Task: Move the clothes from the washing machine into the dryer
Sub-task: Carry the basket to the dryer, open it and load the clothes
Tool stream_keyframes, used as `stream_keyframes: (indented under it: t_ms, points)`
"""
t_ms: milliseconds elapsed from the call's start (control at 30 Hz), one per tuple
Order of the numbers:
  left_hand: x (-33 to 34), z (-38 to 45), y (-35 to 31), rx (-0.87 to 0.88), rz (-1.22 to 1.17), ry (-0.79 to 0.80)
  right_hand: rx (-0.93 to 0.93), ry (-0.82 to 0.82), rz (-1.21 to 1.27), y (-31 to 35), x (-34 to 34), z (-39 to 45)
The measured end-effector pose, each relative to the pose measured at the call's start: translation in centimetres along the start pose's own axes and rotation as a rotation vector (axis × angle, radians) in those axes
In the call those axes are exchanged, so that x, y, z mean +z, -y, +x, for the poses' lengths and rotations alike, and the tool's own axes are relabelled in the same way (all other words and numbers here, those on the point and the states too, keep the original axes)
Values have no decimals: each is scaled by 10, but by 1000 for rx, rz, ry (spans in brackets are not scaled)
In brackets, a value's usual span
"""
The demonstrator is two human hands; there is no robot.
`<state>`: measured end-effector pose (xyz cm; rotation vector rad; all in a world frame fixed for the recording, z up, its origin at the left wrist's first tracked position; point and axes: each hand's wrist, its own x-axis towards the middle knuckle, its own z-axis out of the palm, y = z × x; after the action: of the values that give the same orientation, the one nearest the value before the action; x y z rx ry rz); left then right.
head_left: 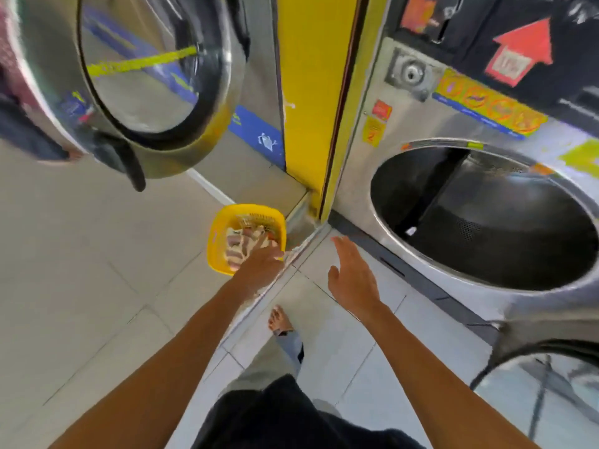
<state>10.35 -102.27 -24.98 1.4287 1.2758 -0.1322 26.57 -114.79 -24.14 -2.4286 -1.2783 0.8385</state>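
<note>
A yellow plastic basket [217, 241] stands on the floor in front of a yellow pillar, with striped clothes [238, 244] piled inside. My left hand [264, 257] reaches down over the basket's right rim, its fingers on the clothes; the blur hides whether they grip. My right hand [351, 275] hovers above the floor tiles with fingers straight, holding nothing. To the right, a steel machine's round drum opening [486, 218] stands open and dark, with a small white item inside near the front. At upper left hangs another machine's open glass door [155, 66].
The yellow pillar [311, 92] separates the two steel machines. A second round door [544, 390] swings out at lower right, near my right arm. My bare foot [280, 320] stands on pale floor tiles. A pink and dark cloth shape [13, 92] is at the far left edge.
</note>
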Motion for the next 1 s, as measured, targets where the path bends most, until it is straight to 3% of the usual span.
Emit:
stream_keyframes:
  t_ms: [267,400,567,767,867,1000]
  points:
    - [-51,76,12,-80,86,28,-84,212,-99,45,29,107]
    - [-62,119,34,-224,-101,7,-125,299,-132,52,55,153]
    - [-47,199,80,-373,-355,-18,-117,418,-70,41,135,229]
    - [-15,301,161,-618,-831,-314,-135,604,-41,9,254,306]
    - [-2,340,196,-656,-951,-399,-172,601,-26,-8,304,338]
    - [15,370,235,-647,-1065,-502,-186,610,-201,-22,372,368]
